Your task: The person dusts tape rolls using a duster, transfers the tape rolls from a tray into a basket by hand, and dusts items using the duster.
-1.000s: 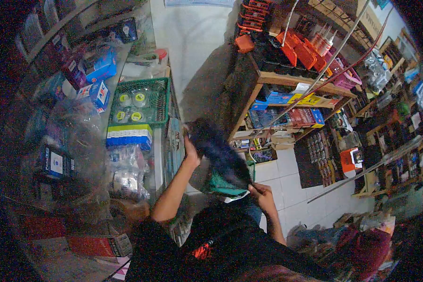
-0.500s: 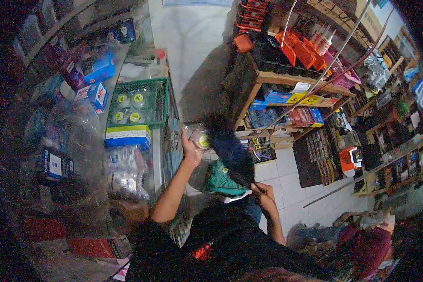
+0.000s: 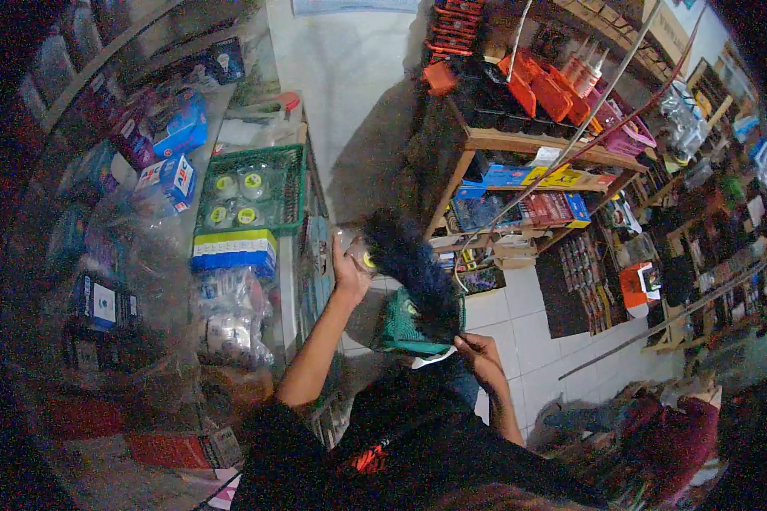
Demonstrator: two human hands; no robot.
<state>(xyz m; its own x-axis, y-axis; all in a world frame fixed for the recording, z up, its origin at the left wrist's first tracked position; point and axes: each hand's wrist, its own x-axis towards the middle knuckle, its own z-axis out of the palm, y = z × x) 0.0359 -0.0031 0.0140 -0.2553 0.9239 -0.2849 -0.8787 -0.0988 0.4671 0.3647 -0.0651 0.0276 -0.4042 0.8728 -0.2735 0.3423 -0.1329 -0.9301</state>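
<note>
My left hand (image 3: 348, 274) is closed around a clear round plastic container (image 3: 349, 241) with a yellow-green label. A dark, fluffy duster (image 3: 418, 277) overlaps the container's right side and hides part of it. My right hand (image 3: 483, 359) grips the duster's handle end, at waist height. Below the duster sits a green plastic basket (image 3: 398, 328), close to my body; one yellow-green label shows inside it. On the left counter stands another green basket (image 3: 296, 192), holding several similar clear containers (image 3: 251, 184).
Left of me, the counter carries a blue and white box (image 3: 245, 250), plastic-wrapped goods (image 3: 233, 319) and an ABC box (image 3: 169, 180). A wooden shelf (image 3: 477, 140) with orange trays (image 3: 547, 89) stands at the right. A thin rod (image 3: 609, 358) crosses above the tiled floor (image 3: 533, 332).
The duster's head has shifted left and up, so it now covers more of the container. My left hand still holds the container in nearly the same place.
</note>
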